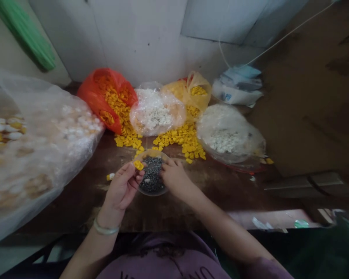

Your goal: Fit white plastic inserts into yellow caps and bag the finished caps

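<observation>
My left hand point(122, 186) pinches a small yellow plastic piece point(139, 165) between thumb and fingertips, just left of a small clear bowl point(159, 190) filled with tiny dark beads point(152, 176). Over the bowl's right rim my right hand point(173, 176) curls its fingers down into the beads; what its fingertips hold is hidden. A loose pile of yellow pieces point(180, 138) lies on the brown table point(104, 201) just beyond the bowl.
A large clear bag point(31, 143) of white and yellow parts fills the left. Behind the bowl stand a red bag point(106, 95) of yellow pieces, a clear bag point(155, 110) of white pieces, a yellow bag point(194, 93) and a clear-wrapped tray point(229, 135) of white pieces.
</observation>
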`<state>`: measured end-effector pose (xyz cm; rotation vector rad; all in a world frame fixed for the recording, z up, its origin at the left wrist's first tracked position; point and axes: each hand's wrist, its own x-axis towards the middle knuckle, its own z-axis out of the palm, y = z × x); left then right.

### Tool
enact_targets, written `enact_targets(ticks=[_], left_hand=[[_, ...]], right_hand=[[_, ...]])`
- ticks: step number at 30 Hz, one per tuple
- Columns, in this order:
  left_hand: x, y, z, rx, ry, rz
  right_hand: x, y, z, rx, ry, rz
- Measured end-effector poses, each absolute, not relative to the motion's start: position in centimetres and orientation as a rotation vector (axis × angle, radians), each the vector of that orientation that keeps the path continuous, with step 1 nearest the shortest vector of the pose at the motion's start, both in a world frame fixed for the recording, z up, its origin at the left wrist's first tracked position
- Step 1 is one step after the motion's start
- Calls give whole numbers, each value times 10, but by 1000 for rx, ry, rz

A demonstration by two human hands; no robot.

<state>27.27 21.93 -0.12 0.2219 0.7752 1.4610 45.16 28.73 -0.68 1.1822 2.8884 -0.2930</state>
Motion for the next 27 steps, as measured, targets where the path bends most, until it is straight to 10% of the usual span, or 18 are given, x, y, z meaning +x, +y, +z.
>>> enact_targets(ticks=[27], left_hand=[[289,201,3,359,834,1238]], right_hand=[[443,270,37,1003,3605,-1064]])
